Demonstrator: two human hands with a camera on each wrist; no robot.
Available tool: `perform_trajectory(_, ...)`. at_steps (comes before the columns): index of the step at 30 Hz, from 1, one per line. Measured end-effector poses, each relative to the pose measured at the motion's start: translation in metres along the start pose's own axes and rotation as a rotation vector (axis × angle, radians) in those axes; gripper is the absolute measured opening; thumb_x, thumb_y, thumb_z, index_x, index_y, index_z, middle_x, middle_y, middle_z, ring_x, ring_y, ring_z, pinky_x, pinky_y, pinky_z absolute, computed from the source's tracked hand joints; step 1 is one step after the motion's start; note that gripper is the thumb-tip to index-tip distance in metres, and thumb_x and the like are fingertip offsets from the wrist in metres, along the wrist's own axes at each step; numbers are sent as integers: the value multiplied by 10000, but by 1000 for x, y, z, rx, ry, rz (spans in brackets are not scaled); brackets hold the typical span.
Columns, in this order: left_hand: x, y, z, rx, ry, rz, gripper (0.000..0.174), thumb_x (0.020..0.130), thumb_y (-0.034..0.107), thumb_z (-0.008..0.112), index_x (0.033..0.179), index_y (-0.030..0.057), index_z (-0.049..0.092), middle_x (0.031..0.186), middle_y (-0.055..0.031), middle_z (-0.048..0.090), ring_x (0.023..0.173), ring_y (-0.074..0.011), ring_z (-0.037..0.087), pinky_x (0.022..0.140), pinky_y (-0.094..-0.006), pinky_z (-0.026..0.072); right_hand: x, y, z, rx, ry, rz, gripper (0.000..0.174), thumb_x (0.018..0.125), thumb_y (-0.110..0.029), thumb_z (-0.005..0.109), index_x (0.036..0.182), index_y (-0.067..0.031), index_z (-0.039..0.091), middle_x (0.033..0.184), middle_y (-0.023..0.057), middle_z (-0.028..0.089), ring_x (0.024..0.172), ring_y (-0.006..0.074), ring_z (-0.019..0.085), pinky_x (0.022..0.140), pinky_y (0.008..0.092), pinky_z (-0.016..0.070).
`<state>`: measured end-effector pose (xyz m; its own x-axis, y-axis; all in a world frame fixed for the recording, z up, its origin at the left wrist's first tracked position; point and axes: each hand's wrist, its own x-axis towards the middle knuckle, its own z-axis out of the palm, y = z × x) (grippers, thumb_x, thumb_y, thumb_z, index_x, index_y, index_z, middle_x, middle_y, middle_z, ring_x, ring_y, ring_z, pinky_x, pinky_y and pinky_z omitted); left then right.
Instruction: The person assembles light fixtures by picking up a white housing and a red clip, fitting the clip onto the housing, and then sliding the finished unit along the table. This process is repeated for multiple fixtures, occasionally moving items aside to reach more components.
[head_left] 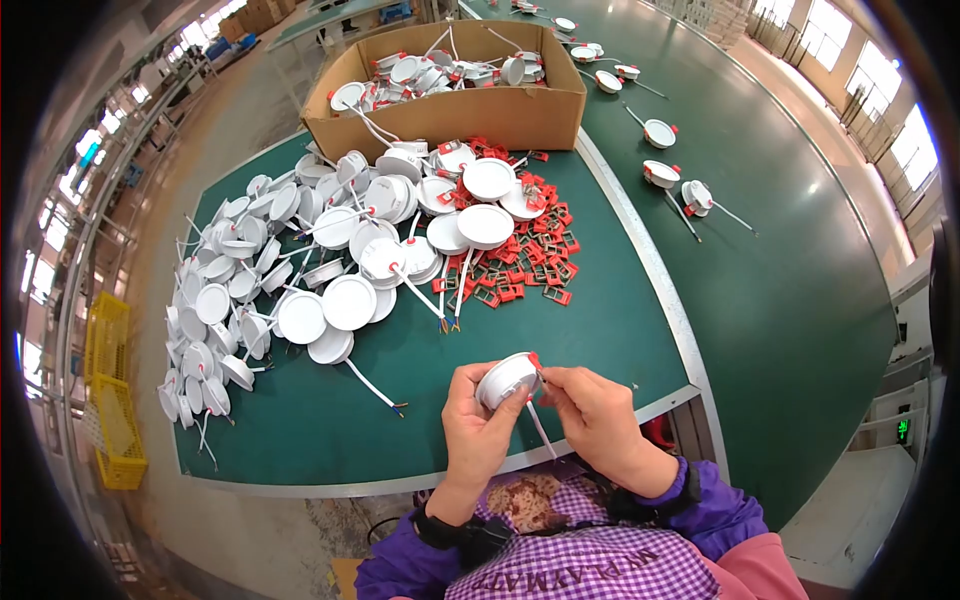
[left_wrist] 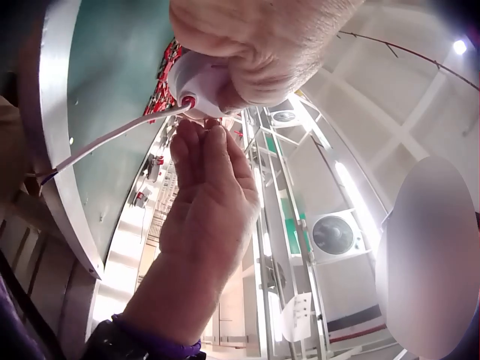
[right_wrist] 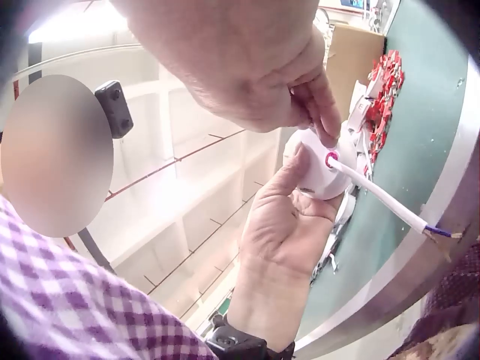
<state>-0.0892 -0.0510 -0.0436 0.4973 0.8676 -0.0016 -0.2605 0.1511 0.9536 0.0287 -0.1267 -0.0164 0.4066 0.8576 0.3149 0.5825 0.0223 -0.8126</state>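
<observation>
Close above the table's near edge, my left hand [head_left: 475,425] grips a white round downlight [head_left: 508,378] around its rim, thumb against its side. A white cable [right_wrist: 382,196] runs from a red grommet [right_wrist: 331,159] in its body and ends in bare coloured wires. My right hand [head_left: 605,420] pinches at a red spring clip [head_left: 535,361] on the downlight's edge with thumb and forefinger, which partly hide it. Several loose red spring clips [head_left: 520,270] lie in a pile ahead of both hands. Beside them spreads a large heap of similar downlights [head_left: 349,302].
A cardboard box [head_left: 450,115] full of downlights stands at the table's back. To the right, past a metal edge strip [head_left: 640,235], a long green surface [head_left: 780,290] carries a row of downlights [head_left: 660,133]. Yellow crates [head_left: 120,430] are at the far left.
</observation>
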Motion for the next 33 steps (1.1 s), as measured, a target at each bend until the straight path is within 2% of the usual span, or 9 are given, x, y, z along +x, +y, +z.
perform_trajectory(6, 4, 3, -3, -20, -31, -34, 285, 815, -16, 639, 1028, 0, 451, 991, -91, 569, 896, -139, 582, 773, -266, 506, 7, 4, 5, -49, 12, -13, 165, 792, 30, 595, 950, -8, 565, 802, 139, 603, 666, 280, 621, 555, 335, 478)
perform_trajectory(8, 2, 3, -7, -42, -47, -68, 294, 811, -15, 644, 1029, 1, 447, 990, -94, 570, 898, -141, 583, 771, -270, 508, 8, 7, -1, 78, -23, 86, 180, 789, 20, 611, 960, -13, 564, 842, 122, 614, 666, 217, 637, 552, 303, 472)
perform_trajectory(9, 1, 3, -8, -99, -64, -93, 288, 818, 11, 649, 1030, -3, 455, 982, -89, 575, 890, -131, 581, 767, -257, 503, 12, -4, -11, 167, -116, 277, 256, 803, 37, 588, 1051, 16, 534, 909, 127, 644, 751, 139, 651, 612, 257, 506)
perform_trajectory(12, 1, 4, -9, -131, -90, -120, 287, 824, 42, 659, 1028, -2, 463, 965, -81, 581, 871, -118, 576, 759, -244, 496, 14, -9, -14, 315, -144, 416, 327, 813, 13, 606, 1121, 3, 497, 972, 129, 640, 672, 144, 631, 594, 256, 489)
perform_trajectory(19, 0, 1, -17, -168, -92, -186, 308, 806, 24, 668, 1035, 1, 464, 969, -81, 579, 870, -115, 572, 762, -243, 484, 24, 1, -12, 411, -245, 406, 352, 830, -11, 596, 1159, 15, 475, 975, 145, 644, 690, 160, 650, 609, 267, 506)
perform_trajectory(21, 3, -1, -20, -178, -77, -207, 322, 798, 11, 668, 1046, -3, 463, 973, -82, 581, 870, -117, 573, 767, -244, 481, 29, -2, -14, 303, -405, 452, 330, 862, 0, 550, 1183, 31, 481, 981, 131, 646, 744, 142, 645, 680, 261, 525)
perform_trajectory(26, 8, 7, -37, 121, -275, -359, 526, 746, -62, 660, 1219, -32, 432, 994, -101, 592, 901, -136, 584, 790, -263, 491, 51, 14, -19, 249, -680, 374, 348, 854, -85, 610, 1176, 13, 522, 901, 107, 659, 683, 130, 639, 633, 257, 508)
perform_trajectory(28, 8, 10, -44, 143, -255, -333, 526, 747, -59, 667, 1227, -41, 454, 1028, -113, 598, 911, -139, 593, 807, -262, 487, 65, 38, -10, -148, -330, 288, 276, 829, -178, 617, 1053, -26, 565, 861, 153, 652, 718, 323, 641, 617, 380, 495)
perform_trajectory(33, 5, 33, -60, -56, -22, -282, 491, 771, -89, 621, 1232, -42, 460, 1062, -124, 592, 946, -155, 595, 820, -258, 485, 82, 82, 1, -556, -245, 114, 213, 821, -230, 608, 906, -45, 544, 831, 146, 628, 750, 358, 606, 630, 442, 474)
